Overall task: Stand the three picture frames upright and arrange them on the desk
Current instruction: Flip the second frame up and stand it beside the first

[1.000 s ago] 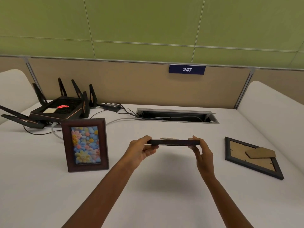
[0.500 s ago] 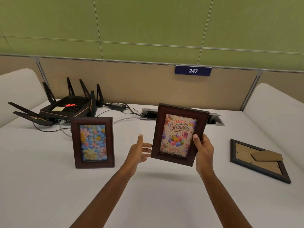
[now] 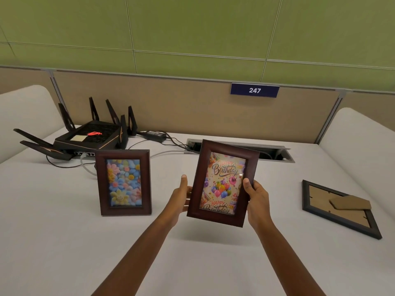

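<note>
A dark brown frame with a flower picture stands upright on the white desk, left of centre. I hold a second brown frame with a "Happy Birthday" balloon picture upright and slightly tilted, just above the desk. My left hand grips its left edge and my right hand grips its right edge. A third, black frame lies face down at the right, its cardboard stand showing on top.
A black router with several antennas sits at the back left, with cables running to a power brick and a cable slot along the back partition. White curved dividers rise at both sides.
The birthday frame went from flat and edge-on to upright facing me. My left hand, briefly off it, now holds its left edge again.
</note>
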`<state>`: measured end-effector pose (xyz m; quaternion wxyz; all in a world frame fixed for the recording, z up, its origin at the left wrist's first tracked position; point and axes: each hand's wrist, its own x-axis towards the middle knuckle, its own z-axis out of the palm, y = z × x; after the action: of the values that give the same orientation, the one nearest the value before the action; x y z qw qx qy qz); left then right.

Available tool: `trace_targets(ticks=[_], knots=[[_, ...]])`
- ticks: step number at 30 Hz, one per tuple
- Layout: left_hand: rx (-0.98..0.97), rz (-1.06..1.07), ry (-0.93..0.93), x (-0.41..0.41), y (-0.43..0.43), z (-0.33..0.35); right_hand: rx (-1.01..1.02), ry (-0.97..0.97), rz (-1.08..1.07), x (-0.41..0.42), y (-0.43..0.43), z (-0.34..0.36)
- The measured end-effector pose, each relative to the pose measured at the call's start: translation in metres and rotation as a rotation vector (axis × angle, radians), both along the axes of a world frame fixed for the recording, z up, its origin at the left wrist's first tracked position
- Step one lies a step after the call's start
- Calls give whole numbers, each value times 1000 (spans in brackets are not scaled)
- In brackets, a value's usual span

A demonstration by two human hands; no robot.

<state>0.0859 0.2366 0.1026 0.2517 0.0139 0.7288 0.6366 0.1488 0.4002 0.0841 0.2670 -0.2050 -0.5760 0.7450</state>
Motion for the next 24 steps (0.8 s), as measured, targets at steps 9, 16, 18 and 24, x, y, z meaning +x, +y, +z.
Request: trace_targets(ticks=[9, 16, 18, 24], knots=[[108, 9, -78, -10, -1, -19, 105, -80, 152, -1, -10, -17], [262, 95, -64, -25, -8, -35, 109, -73, 230, -15, -19, -25], [293, 131, -56, -33, -9, -37, 109, -69, 241, -22, -22, -27], [312, 178, -69, -56, -6, -40, 126, -88, 241, -48, -23, -32]])
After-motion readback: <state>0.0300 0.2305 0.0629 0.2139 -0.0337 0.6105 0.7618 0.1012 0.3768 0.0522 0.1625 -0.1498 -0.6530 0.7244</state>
